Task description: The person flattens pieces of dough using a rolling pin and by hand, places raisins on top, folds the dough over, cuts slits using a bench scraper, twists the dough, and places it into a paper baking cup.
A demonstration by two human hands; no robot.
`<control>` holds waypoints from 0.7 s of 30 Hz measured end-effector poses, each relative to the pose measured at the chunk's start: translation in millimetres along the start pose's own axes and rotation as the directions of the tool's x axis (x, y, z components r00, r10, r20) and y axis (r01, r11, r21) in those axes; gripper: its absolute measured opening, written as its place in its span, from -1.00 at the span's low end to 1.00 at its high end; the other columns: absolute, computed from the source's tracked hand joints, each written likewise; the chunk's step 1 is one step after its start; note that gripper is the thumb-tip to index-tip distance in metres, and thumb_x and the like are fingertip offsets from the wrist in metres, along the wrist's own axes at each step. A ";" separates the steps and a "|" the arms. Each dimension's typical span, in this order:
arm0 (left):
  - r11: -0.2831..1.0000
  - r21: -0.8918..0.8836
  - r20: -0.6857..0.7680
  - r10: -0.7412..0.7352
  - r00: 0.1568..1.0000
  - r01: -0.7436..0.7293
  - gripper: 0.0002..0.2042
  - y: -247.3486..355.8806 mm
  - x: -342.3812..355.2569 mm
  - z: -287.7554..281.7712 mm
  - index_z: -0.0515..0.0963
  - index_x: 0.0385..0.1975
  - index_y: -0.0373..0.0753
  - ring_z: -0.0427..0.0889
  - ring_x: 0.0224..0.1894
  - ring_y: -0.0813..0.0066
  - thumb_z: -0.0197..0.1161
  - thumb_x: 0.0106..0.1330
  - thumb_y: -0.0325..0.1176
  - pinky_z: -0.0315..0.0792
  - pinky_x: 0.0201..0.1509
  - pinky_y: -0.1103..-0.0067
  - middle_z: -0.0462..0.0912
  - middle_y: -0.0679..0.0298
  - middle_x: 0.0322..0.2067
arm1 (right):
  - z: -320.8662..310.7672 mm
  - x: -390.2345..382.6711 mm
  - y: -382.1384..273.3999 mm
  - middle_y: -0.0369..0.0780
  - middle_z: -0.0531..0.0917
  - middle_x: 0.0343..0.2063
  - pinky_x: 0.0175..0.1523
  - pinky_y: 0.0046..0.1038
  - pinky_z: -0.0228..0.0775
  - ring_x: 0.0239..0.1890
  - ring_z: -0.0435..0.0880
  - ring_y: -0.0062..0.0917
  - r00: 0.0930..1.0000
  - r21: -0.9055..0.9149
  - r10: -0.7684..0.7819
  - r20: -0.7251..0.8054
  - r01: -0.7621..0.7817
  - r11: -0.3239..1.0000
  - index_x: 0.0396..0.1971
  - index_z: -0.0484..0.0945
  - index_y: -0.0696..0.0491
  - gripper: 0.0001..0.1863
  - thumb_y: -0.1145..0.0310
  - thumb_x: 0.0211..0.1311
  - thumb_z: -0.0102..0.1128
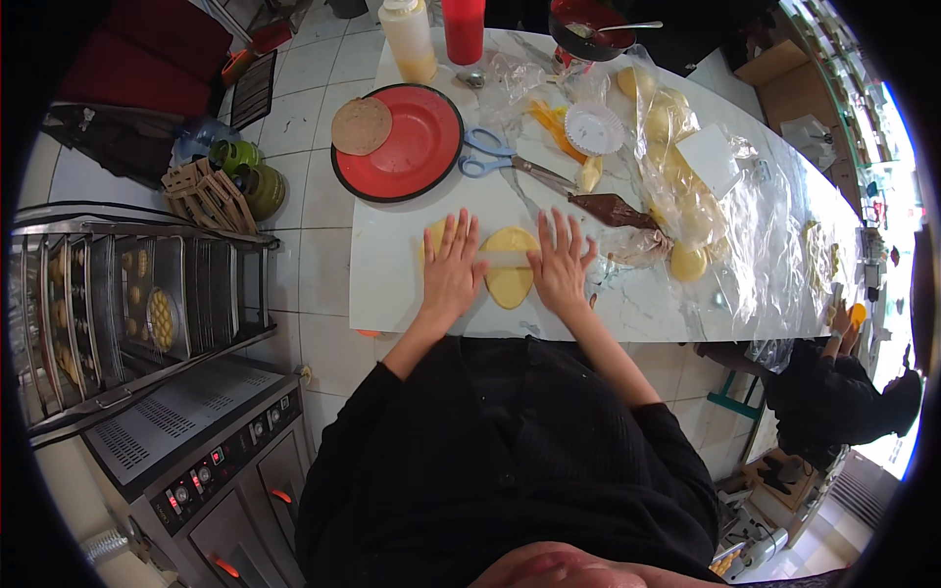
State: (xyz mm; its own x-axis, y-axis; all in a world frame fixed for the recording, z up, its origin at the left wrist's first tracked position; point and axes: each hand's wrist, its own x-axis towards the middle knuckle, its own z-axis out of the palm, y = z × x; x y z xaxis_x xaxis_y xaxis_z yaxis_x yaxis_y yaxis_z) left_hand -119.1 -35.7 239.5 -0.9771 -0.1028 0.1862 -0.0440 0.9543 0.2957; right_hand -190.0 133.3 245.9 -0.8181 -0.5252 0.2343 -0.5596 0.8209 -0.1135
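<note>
A flattened oval of yellow dough point(509, 288) lies on the marble-patterned table in front of me. Across it rests a short, pale rolling pin point(504, 259). My left hand point(453, 267) lies flat over the pin's left end, its fingers stretched forward. Beneath those fingers, part of a second yellow dough piece point(432, 235) peeks out, mostly hidden. At the pin's right end, my right hand point(563, 265) is flat too, with fingers spread. Neither palm wraps round the pin.
Beyond my hands are a red plate point(421, 147) bearing a brown disc, blue-handled scissors point(490, 155), a brown-filled piping bag point(613, 209) and a paper baking cup point(594, 129). Plastic sheeting covers several dough balls point(688, 220). A tray rack point(176, 304) stands left; a co-worker point(833, 392) is at right.
</note>
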 end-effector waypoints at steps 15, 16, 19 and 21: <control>1.000 0.016 -0.243 0.020 0.970 -0.016 -0.74 -30.3 94.2 2.4 0.39 -0.21 -0.18 0.27 0.00 0.24 -0.07 0.20 -0.19 0.06 0.05 0.26 0.32 0.19 -0.05 | 13.9 102.3 15.2 -0.18 0.43 -0.20 -0.12 -0.24 0.10 -0.13 0.37 -0.34 0.997 0.221 -0.015 -0.073 0.031 0.975 -0.23 0.41 0.07 -0.62 0.09 0.12 -0.12; 0.973 -0.189 -0.127 0.109 0.986 -0.132 -0.78 -32.1 85.4 4.2 0.45 -0.37 -0.19 0.40 -0.16 0.28 -0.04 0.19 -0.21 0.20 -0.08 0.35 0.46 0.22 -0.23 | 11.3 94.4 14.1 -0.19 0.50 -0.32 -0.19 -0.29 0.18 -0.23 0.45 -0.35 0.990 0.333 -0.065 0.121 0.021 0.943 -0.38 0.47 0.08 -0.67 0.11 0.12 -0.10; 0.979 0.024 -0.169 0.202 0.965 -0.201 -0.81 -21.9 72.2 14.7 0.45 -0.54 -0.18 0.41 -0.42 0.35 0.01 0.16 -0.23 0.22 -0.34 0.46 0.48 0.31 -0.50 | 16.1 78.3 2.4 -0.22 0.53 -0.51 -0.31 -0.37 0.29 -0.38 0.51 -0.37 0.979 0.186 -0.200 0.049 0.188 0.964 -0.57 0.46 0.07 -0.67 0.11 0.11 -0.08; 0.979 0.042 -0.103 0.203 0.974 -0.199 -0.81 -22.7 75.7 13.8 0.44 -0.56 -0.17 0.41 -0.41 0.36 0.02 0.16 -0.22 0.23 -0.33 0.46 0.48 0.32 -0.50 | 2.2 85.0 -1.2 -0.22 0.51 -0.54 -0.34 -0.37 0.30 -0.39 0.50 -0.37 0.977 0.220 -0.128 0.167 0.090 0.971 -0.59 0.46 0.07 -0.67 0.11 0.11 -0.08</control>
State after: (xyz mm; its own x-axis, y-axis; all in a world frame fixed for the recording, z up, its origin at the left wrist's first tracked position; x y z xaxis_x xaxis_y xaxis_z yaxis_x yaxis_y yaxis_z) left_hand -194.9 -61.2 233.9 -0.9389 0.0643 0.3380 0.1428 0.9666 0.2128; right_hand -259.1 87.2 263.9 -0.7501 -0.6562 0.0818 -0.6462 0.7011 -0.3015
